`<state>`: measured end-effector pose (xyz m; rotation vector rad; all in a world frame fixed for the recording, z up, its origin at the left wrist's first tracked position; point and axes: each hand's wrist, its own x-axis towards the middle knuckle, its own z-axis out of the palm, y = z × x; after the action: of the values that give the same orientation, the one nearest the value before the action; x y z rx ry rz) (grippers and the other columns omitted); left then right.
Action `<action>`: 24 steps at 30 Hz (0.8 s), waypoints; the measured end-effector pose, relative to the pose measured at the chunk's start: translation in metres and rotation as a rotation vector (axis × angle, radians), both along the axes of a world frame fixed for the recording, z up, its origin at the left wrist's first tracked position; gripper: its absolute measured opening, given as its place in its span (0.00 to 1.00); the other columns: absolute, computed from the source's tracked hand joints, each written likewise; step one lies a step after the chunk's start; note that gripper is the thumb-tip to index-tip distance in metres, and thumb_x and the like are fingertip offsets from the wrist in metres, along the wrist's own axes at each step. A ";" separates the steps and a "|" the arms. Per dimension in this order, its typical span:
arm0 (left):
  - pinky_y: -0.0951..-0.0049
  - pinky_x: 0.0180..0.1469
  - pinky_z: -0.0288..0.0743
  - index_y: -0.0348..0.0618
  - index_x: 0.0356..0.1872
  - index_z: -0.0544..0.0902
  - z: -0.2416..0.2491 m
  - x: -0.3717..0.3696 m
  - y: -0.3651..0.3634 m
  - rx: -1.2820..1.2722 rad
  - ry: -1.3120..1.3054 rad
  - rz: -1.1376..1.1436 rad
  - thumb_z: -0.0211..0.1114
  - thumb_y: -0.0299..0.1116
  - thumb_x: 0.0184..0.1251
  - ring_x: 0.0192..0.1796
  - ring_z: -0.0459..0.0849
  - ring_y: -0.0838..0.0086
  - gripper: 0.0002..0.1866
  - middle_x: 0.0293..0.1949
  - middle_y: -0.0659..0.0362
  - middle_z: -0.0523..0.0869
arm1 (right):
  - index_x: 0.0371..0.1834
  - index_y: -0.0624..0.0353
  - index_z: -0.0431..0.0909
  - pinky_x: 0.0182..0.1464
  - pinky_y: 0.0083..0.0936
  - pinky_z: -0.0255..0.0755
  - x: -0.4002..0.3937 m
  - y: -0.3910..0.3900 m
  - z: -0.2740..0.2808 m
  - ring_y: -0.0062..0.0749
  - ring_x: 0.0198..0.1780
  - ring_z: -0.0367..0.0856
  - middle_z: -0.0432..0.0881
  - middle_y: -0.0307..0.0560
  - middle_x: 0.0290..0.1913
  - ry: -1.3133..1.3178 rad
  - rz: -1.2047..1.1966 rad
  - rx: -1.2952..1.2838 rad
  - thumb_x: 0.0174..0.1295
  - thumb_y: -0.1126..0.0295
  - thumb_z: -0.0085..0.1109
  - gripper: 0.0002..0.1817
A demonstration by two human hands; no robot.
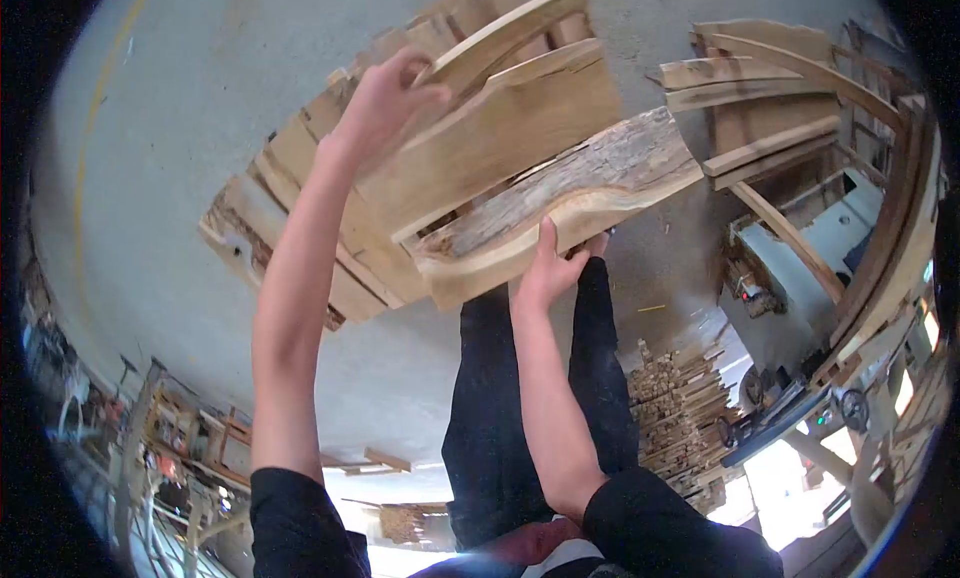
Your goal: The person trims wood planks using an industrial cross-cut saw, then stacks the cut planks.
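Note:
My right hand point(550, 273) grips the near edge of a live-edge board point(590, 183), its thumb on the pale wood and its other fingers partly hidden beneath. Rough grey bark covers much of that board's face, which lies tilted over the near side of the stack. My left hand point(395, 98) is above the far left part of the stack, fingers bent and apart, with nothing seen between them. Under it is a wide smooth plank point(500, 138). Beyond that lies a narrower board point(510, 33) with a pale edge.
More planks point(300, 158) lie crosswise at the left of the stack. A second wood pile point(770, 103) stands at the right, beside long curved timbers point(890, 228). Small offcuts point(680, 398) are heaped at the lower right. A yellow line point(90, 128) crosses the grey floor at the left.

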<state>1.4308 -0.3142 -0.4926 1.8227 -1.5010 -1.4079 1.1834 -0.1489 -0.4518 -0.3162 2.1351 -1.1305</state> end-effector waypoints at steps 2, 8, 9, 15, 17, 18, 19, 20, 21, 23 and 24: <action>0.57 0.50 0.76 0.41 0.55 0.81 -0.002 -0.001 0.008 0.104 0.056 -0.036 0.72 0.56 0.63 0.47 0.84 0.54 0.30 0.46 0.47 0.86 | 0.66 0.70 0.63 0.63 0.31 0.70 0.002 -0.007 0.011 0.35 0.61 0.75 0.74 0.53 0.63 -0.101 0.017 -0.069 0.60 0.71 0.74 0.36; 0.51 0.68 0.68 0.41 0.68 0.75 -0.043 -0.031 0.064 -0.085 -0.510 -0.238 0.66 0.64 0.63 0.68 0.71 0.47 0.42 0.64 0.40 0.75 | 0.80 0.60 0.51 0.72 0.42 0.62 0.037 -0.021 -0.066 0.43 0.70 0.68 0.67 0.53 0.73 -0.661 -0.322 0.010 0.70 0.36 0.52 0.48; 0.50 0.68 0.67 0.38 0.70 0.72 -0.052 -0.034 0.073 -0.073 -0.588 -0.192 0.65 0.66 0.63 0.68 0.71 0.46 0.46 0.65 0.38 0.74 | 0.79 0.63 0.54 0.72 0.41 0.62 0.044 -0.028 -0.067 0.45 0.71 0.69 0.68 0.55 0.72 -0.601 -0.237 0.230 0.67 0.32 0.51 0.50; 0.59 0.52 0.83 0.33 0.68 0.72 -0.059 -0.026 0.088 0.287 -0.263 -0.156 0.78 0.58 0.50 0.47 0.89 0.51 0.50 0.46 0.42 0.89 | 0.70 0.72 0.67 0.69 0.37 0.64 0.037 -0.012 -0.064 0.47 0.67 0.73 0.75 0.62 0.65 -0.438 0.094 0.430 0.59 0.24 0.53 0.57; 0.66 0.47 0.83 0.32 0.52 0.83 0.019 -0.054 0.070 0.647 0.102 -0.065 0.77 0.36 0.54 0.45 0.89 0.70 0.26 0.43 0.50 0.90 | 0.76 0.65 0.62 0.76 0.41 0.53 0.017 0.006 -0.067 0.49 0.76 0.60 0.64 0.59 0.76 -0.589 0.104 0.429 0.60 0.27 0.54 0.55; 0.66 0.46 0.83 0.33 0.52 0.82 0.007 -0.049 0.093 0.616 0.222 -0.050 0.75 0.34 0.53 0.44 0.88 0.70 0.25 0.44 0.50 0.89 | 0.77 0.63 0.59 0.77 0.39 0.51 0.022 0.033 -0.096 0.46 0.78 0.57 0.61 0.55 0.77 -0.551 0.083 0.347 0.61 0.28 0.54 0.54; 0.67 0.44 0.82 0.34 0.53 0.80 0.034 -0.063 0.104 0.519 0.241 -0.022 0.76 0.34 0.52 0.42 0.86 0.70 0.27 0.43 0.50 0.87 | 0.78 0.62 0.59 0.77 0.39 0.51 0.014 0.024 -0.070 0.44 0.78 0.57 0.62 0.53 0.77 -0.603 0.035 0.317 0.61 0.28 0.55 0.54; 0.67 0.40 0.80 0.34 0.53 0.77 0.077 -0.088 0.109 0.491 0.190 0.043 0.76 0.34 0.52 0.38 0.84 0.71 0.28 0.40 0.52 0.86 | 0.78 0.60 0.59 0.77 0.38 0.51 0.012 0.029 -0.047 0.42 0.78 0.57 0.62 0.51 0.77 -0.681 -0.017 0.297 0.61 0.29 0.55 0.53; 0.67 0.35 0.78 0.34 0.52 0.76 0.080 -0.092 0.132 0.372 -0.010 0.066 0.73 0.32 0.54 0.35 0.81 0.73 0.25 0.38 0.53 0.84 | 0.77 0.60 0.60 0.75 0.37 0.54 0.001 0.033 -0.025 0.39 0.76 0.60 0.64 0.50 0.76 -0.734 0.017 0.385 0.63 0.32 0.57 0.50; 0.69 0.33 0.77 0.34 0.48 0.78 0.125 -0.113 0.141 0.580 0.106 0.195 0.74 0.28 0.52 0.34 0.80 0.72 0.22 0.38 0.55 0.84 | 0.73 0.59 0.67 0.69 0.34 0.62 -0.020 0.036 0.021 0.35 0.68 0.69 0.72 0.48 0.69 -0.772 0.063 0.320 0.65 0.38 0.61 0.43; 0.68 0.36 0.78 0.34 0.49 0.79 0.166 -0.139 0.133 0.622 0.130 0.291 0.76 0.28 0.49 0.37 0.82 0.71 0.24 0.39 0.55 0.84 | 0.68 0.60 0.73 0.64 0.31 0.67 -0.039 0.026 0.046 0.35 0.63 0.75 0.79 0.47 0.63 -0.742 0.064 0.157 0.65 0.41 0.62 0.38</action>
<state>1.2918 -0.1816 -0.3268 2.1241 -0.7287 -1.9279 1.1441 -0.1224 -0.4059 0.1034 1.5234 -0.8546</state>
